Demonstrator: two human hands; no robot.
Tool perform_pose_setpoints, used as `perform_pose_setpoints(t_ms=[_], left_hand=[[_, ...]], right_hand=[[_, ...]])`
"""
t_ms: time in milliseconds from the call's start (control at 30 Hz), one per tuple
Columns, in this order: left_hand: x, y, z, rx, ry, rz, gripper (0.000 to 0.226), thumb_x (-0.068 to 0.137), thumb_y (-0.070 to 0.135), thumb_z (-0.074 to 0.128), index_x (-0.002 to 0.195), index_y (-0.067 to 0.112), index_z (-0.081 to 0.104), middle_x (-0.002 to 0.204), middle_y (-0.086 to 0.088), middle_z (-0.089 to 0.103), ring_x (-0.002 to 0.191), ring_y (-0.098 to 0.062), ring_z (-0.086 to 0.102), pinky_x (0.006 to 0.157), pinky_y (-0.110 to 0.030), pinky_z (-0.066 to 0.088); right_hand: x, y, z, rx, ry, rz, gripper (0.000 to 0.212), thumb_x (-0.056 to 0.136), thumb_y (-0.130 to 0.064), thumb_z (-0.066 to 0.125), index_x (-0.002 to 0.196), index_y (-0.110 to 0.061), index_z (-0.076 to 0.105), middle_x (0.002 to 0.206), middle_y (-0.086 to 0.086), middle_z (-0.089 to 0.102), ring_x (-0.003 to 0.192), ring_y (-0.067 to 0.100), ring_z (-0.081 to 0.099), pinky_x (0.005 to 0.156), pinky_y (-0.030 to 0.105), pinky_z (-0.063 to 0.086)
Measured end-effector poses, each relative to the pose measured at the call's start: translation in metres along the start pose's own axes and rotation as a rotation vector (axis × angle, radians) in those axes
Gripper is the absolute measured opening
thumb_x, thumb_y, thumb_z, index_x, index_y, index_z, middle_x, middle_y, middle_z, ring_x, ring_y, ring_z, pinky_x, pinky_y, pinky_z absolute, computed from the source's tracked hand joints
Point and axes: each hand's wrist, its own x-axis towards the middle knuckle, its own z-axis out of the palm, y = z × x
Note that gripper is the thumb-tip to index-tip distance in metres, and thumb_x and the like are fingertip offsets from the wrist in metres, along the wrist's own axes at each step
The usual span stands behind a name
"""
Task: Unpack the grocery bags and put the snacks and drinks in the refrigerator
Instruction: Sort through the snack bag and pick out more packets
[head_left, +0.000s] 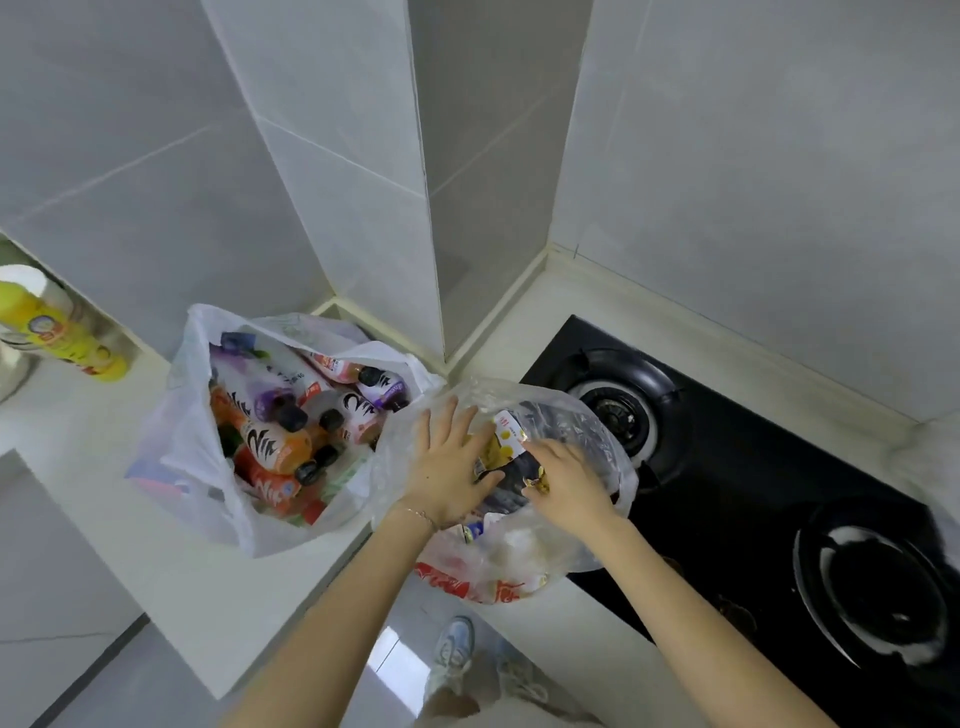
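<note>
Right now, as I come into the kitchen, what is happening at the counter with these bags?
A person is unpacking groceries. Both hands are in the clear bag at the edge of the gas stove. The left hand lies flat with straight fingers against a yellow and dark snack packet, and the right hand seems to grip the same packet from the other side. The white bag next to it stands open, full of drink bottles, untouched. The packet is not yet out.

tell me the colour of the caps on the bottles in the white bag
Black. The head view shows the bottle caps in the white bag best.
</note>
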Motion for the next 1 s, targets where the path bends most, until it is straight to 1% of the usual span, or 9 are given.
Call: perform_pose_setpoints(t_ms=[133,233,333,433,700,767,833,933,1000], left_hand=[[0.017,-0.011,0.006,0.029,-0.113,-0.011,0.067,0.092,0.059,0.042,0.15,0.031,0.025,0.161,-0.004,0.009,0.148,-0.033,-0.011,0.112,-0.05,-0.02],[0.028,-0.017,0.015,0.074,-0.185,-0.018,0.07,0.092,0.06,0.042,0.151,0.032,0.018,0.162,-0.005,0.001,0.146,-0.035,-0.016,0.113,-0.055,-0.017],[0.038,-0.018,0.027,0.136,-0.238,-0.031,0.073,0.091,0.061,0.042,0.152,0.031,0.015,0.162,-0.009,-0.003,0.145,-0.039,-0.019,0.114,-0.059,-0.013],[0.046,-0.021,0.039,0.166,-0.245,-0.037,0.075,0.09,0.063,0.041,0.151,0.028,0.017,0.161,-0.012,-0.006,0.144,-0.041,-0.019,0.114,-0.061,-0.012],[0.054,-0.024,0.048,0.176,-0.228,-0.037,0.069,0.09,0.059,0.048,0.145,0.021,0.033,0.162,-0.012,-0.004,0.146,-0.038,-0.016,0.112,-0.057,-0.015],[0.053,-0.025,0.049,0.15,-0.218,-0.031,0.058,0.091,0.05,0.053,0.138,0.019,0.043,0.161,-0.012,-0.002,0.146,-0.038,-0.015,0.113,-0.057,-0.014],[0.052,-0.025,0.05,0.107,-0.193,-0.025,0.05,0.089,0.042,0.061,0.13,0.016,0.051,0.16,-0.014,0.005,0.146,-0.04,-0.011,0.115,-0.058,-0.01],[0.047,-0.024,0.048,0.072,-0.137,-0.005,0.065,0.073,0.038,0.078,0.128,0.014,0.054,0.155,-0.019,0.026,0.145,-0.044,0.008,0.115,-0.059,-0.002],[0.043,-0.023,0.047,0.068,-0.082,0.023,0.073,0.057,0.038,0.088,0.12,0.013,0.062,0.144,-0.021,0.044,0.138,-0.047,0.03,0.113,-0.062,0.015]], right_hand=[[0.005,0.006,0.007,-0.07,-0.025,0.077,0.069,0.09,-0.034,0.059,0.15,-0.024,0.027,0.151,-0.001,0.032,0.141,0.023,0.022,0.116,0.039,0.023],[0.01,0.008,0.014,-0.172,-0.043,0.094,0.069,0.088,-0.031,0.059,0.149,-0.024,0.026,0.151,0.001,0.028,0.142,0.025,0.016,0.117,0.04,0.014],[0.014,0.01,0.018,-0.226,-0.087,0.123,0.072,0.09,-0.026,0.06,0.151,-0.024,0.023,0.158,0.003,0.013,0.148,0.028,0.001,0.118,0.041,0.004],[0.016,0.013,0.022,-0.268,-0.12,0.148,0.073,0.088,-0.019,0.061,0.151,-0.025,0.024,0.159,0.006,0.005,0.148,0.029,-0.004,0.119,0.041,0.002],[0.02,0.015,0.037,-0.332,-0.045,0.111,0.059,0.078,-0.008,0.064,0.133,-0.02,0.047,0.156,0.01,0.01,0.146,0.032,0.003,0.117,0.042,0.006],[0.019,0.015,0.039,-0.326,0.013,0.087,0.053,0.07,0.001,0.064,0.119,-0.015,0.054,0.151,0.012,0.021,0.143,0.035,0.013,0.115,0.044,0.012],[0.017,0.016,0.043,-0.339,0.085,0.056,0.05,0.056,0.003,0.072,0.101,-0.013,0.061,0.138,0.012,0.038,0.132,0.037,0.035,0.108,0.042,0.023],[0.014,0.018,0.039,-0.33,0.205,0.019,0.054,0.035,-0.009,0.086,0.082,-0.015,0.061,0.116,0.005,0.045,0.108,0.028,0.045,0.09,0.035,0.029],[0.01,0.018,0.034,-0.294,0.321,-0.006,0.052,0.039,-0.017,0.089,0.081,-0.013,0.059,0.11,0.004,0.045,0.101,0.026,0.043,0.087,0.033,0.03]])
